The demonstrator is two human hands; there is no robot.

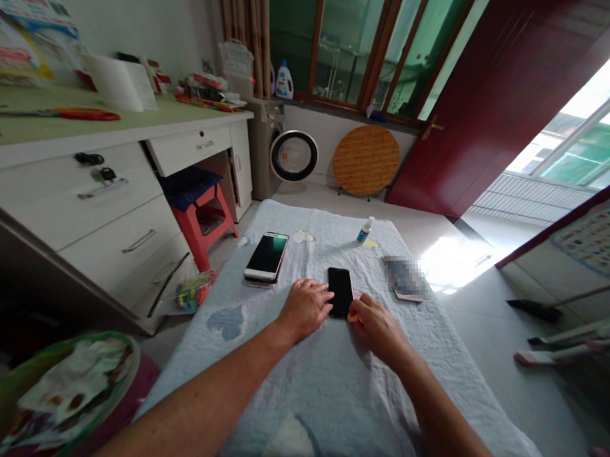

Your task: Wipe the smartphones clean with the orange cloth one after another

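A black smartphone (340,292) lies screen up on the cloth-covered table (310,388) in front of me. My left hand (306,308) rests at its left edge, fingers stretched out and fingertips touching it. At the lower right edge is my right hand (376,323), its fingers curled round a small orange piece of cloth (355,316), mostly hidden by the hand. A bit of pink shows just behind those fingers. To the left sits a white-framed smartphone (268,254) on top of a stack. A small spray bottle (365,231) stands beyond, tilted in the view.
A flat, partly blurred phone-like item (404,278) lies at the table's right. On the left are a waste basket (144,367), a red stool (197,225) and a white desk (118,195). A washing machine (267,146) stands open behind, near a round wooden board (366,160).
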